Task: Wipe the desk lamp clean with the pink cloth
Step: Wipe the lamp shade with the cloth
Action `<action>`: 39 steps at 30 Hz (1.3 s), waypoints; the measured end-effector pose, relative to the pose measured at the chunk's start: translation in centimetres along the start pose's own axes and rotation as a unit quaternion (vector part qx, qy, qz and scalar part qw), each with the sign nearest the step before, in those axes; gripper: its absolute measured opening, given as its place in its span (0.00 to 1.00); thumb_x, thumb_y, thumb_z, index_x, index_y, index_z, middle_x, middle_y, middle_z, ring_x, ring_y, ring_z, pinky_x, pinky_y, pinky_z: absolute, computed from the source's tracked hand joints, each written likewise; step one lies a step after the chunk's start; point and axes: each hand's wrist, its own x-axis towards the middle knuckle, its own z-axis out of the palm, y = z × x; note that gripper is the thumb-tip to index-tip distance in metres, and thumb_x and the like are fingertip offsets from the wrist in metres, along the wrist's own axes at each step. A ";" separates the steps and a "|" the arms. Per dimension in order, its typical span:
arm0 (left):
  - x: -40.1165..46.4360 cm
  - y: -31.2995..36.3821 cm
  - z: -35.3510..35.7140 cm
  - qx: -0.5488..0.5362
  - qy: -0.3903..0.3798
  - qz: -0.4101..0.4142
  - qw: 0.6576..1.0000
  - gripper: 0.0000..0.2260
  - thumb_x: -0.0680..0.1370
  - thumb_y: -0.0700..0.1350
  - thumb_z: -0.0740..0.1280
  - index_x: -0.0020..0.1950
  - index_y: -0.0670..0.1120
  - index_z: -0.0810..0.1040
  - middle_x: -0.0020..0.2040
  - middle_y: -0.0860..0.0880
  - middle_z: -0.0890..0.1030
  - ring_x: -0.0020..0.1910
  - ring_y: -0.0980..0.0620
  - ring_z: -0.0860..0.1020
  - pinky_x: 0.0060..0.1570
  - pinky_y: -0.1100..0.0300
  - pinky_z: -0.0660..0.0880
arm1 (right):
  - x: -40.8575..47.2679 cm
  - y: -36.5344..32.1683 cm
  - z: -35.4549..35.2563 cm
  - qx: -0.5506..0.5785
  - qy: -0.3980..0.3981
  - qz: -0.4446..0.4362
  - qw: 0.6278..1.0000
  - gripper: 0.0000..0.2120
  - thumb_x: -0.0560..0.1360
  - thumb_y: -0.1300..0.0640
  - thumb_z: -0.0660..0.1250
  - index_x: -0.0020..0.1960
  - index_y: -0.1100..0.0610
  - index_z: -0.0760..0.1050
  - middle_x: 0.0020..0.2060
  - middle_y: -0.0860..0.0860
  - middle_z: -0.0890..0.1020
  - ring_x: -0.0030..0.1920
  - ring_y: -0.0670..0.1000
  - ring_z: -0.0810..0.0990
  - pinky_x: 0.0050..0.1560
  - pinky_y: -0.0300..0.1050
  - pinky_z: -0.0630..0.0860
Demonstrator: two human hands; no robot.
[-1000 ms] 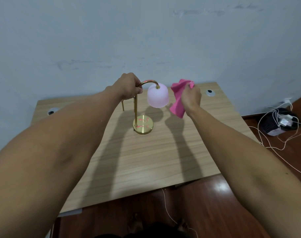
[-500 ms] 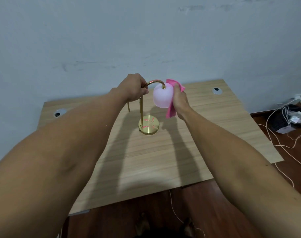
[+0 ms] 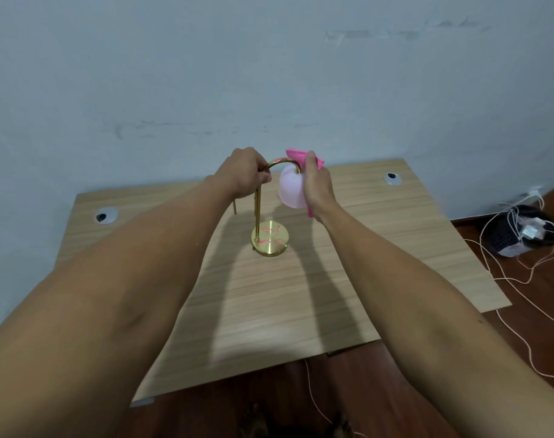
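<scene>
Lamp [image 3: 271, 238] stands upright mid-desk [image 3: 395, 235]; left hand [image 3: 245, 172] clenched round the brass stem near its arch; right hand [image 3: 318, 184] presses the cloth [image 3: 296, 154] against the shade [image 3: 289, 191], on its right side, nearer that hand.

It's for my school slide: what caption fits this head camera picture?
Left hand steadies the gold lamp while the right hand wipes its shade with a pink cloth.
</scene>
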 end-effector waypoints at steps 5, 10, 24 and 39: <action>0.0 0.3 0.1 0.002 0.001 -0.002 1.000 0.06 0.78 0.43 0.73 0.50 0.42 0.87 0.46 0.41 0.85 0.47 0.40 0.84 0.53 0.48 0.82 | -4.0 4.8 -0.3 -0.080 0.017 -0.113 0.990 0.27 0.86 0.40 0.49 0.83 0.46 0.57 0.82 0.44 0.59 0.82 0.45 0.55 0.79 0.49 0.60; 0.0 0.3 0.0 -0.002 -0.001 -0.001 1.000 0.06 0.78 0.42 0.72 0.52 0.41 0.87 0.47 0.40 0.86 0.47 0.40 0.85 0.54 0.47 0.82 | -6.2 7.0 -0.2 -0.135 0.042 -0.176 0.974 0.25 0.86 0.46 0.52 0.83 0.47 0.55 0.83 0.48 0.58 0.83 0.49 0.53 0.80 0.56 0.60; -0.1 0.3 0.0 0.001 0.000 -0.007 1.000 0.05 0.77 0.42 0.73 0.50 0.43 0.87 0.46 0.42 0.85 0.47 0.42 0.84 0.54 0.46 0.82 | -4.3 4.8 0.2 -0.139 0.029 -0.148 0.979 0.25 0.87 0.48 0.53 0.83 0.49 0.57 0.83 0.48 0.59 0.83 0.48 0.52 0.81 0.56 0.57; -0.1 0.4 0.0 -0.004 0.000 -0.005 1.000 0.05 0.77 0.41 0.73 0.49 0.42 0.88 0.46 0.41 0.86 0.47 0.42 0.85 0.54 0.48 0.82 | 1.7 -0.2 -1.8 -0.064 -0.018 0.079 0.995 0.26 0.83 0.40 0.49 0.53 0.50 0.84 0.55 0.58 0.85 0.57 0.61 0.83 0.59 0.52 0.81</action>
